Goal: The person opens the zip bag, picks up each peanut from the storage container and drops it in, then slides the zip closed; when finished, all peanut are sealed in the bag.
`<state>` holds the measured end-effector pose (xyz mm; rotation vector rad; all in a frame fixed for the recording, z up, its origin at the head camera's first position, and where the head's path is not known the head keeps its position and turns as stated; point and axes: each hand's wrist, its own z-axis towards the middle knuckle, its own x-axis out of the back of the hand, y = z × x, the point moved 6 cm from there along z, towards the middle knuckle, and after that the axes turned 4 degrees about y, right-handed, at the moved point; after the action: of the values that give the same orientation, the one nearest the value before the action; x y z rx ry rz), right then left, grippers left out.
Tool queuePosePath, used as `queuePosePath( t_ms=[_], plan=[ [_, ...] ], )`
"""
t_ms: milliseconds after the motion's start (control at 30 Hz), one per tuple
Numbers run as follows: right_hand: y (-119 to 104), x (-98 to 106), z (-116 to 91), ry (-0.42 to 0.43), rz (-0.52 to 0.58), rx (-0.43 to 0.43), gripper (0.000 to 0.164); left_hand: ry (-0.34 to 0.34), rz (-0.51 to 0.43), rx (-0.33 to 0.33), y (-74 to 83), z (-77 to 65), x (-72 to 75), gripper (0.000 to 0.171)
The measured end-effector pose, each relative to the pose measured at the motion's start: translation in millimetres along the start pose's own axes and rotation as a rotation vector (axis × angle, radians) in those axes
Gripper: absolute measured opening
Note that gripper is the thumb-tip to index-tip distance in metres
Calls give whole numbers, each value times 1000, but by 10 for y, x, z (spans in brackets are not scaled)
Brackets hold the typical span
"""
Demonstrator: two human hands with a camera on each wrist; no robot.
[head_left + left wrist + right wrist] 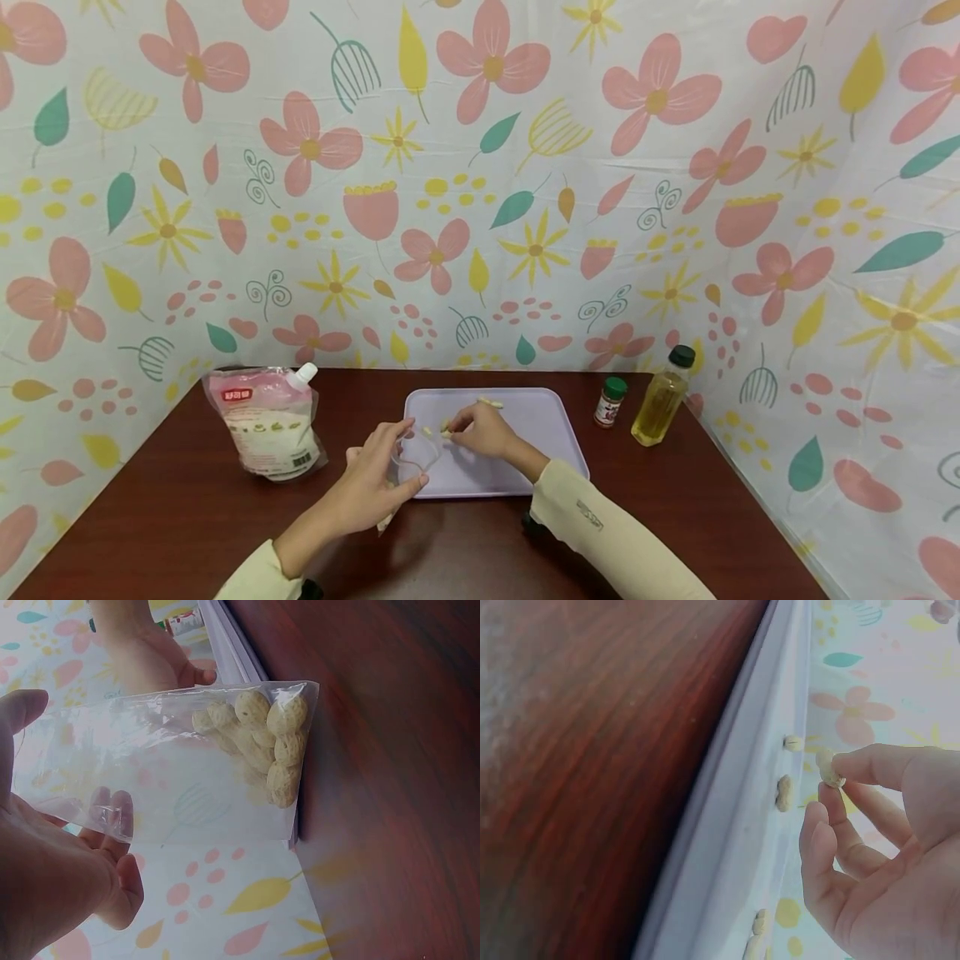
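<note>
My left hand (367, 483) holds a clear plastic bag (157, 761) near its mouth, thumb on one side and fingers on the other. Several peanuts in their shells (274, 746) lie bunched at the bag's bottom end. Over the lilac tray (551, 433), my right hand (486, 432) pinches one peanut (827, 768) between thumb and fingertips, close to the bag's mouth in the head view. More peanuts (784, 793) lie on the tray, some of them near its far edge.
A spouted pouch (270, 425) stands at the left of the dark brown table (150, 525). To the tray's right are a small green-capped jar (609, 404) and a bottle of yellow oil (660, 404). A flower-patterned cloth (465, 325) hangs behind the table.
</note>
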<state>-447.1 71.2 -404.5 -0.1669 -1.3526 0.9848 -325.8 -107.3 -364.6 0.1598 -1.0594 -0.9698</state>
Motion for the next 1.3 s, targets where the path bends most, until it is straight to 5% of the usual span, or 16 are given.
queuePosePath(
  t_ms=[533, 1000, 1300],
  plan=[
    [-235, 234, -196, 67, 77, 76, 6, -22, -15, 13, -4, -11, -29, 74],
    [-651, 505, -372, 53, 166, 96, 8, -38, -33, 12, -7, -2, -42, 75],
    [-958, 574, -502, 54, 197, 183, 10, -32, -48, -2, 14, -5, -43, 75]
  ],
)
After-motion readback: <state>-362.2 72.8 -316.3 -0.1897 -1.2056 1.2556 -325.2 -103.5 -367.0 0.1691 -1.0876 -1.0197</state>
